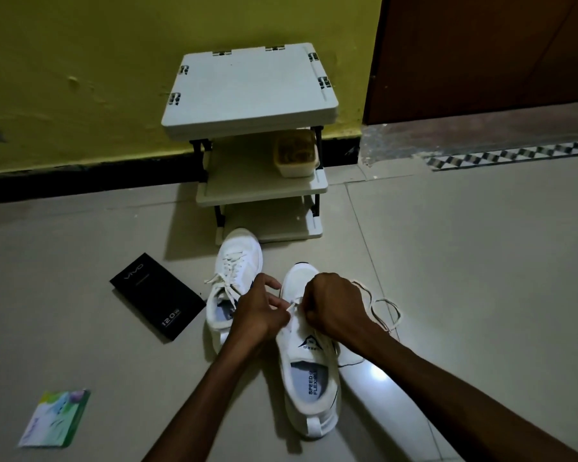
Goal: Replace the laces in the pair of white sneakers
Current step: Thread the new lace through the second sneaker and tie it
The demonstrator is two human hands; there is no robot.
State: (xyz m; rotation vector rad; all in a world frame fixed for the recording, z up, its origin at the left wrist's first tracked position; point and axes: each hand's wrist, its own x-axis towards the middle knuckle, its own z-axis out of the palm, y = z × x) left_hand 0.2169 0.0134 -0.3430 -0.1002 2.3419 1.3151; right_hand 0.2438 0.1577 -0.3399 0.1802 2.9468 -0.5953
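A green-and-white packet (pixel 55 417) lies far left on the tiled floor, and a black box (pixel 157 295) sits beside the laced sneaker (pixel 234 271). Over the near sneaker (pixel 309 378), the left hand (pixel 257 311) pinches the lace (pixel 397 311). The right hand (pixel 334 305) curls tightly around it, and its slack loops on the floor at right.

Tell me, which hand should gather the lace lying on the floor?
Probably the right hand: the loose cream lace lies on the floor beside it, across the white mesh sneaker from the left hand, whose fingers pinch a lace tip.
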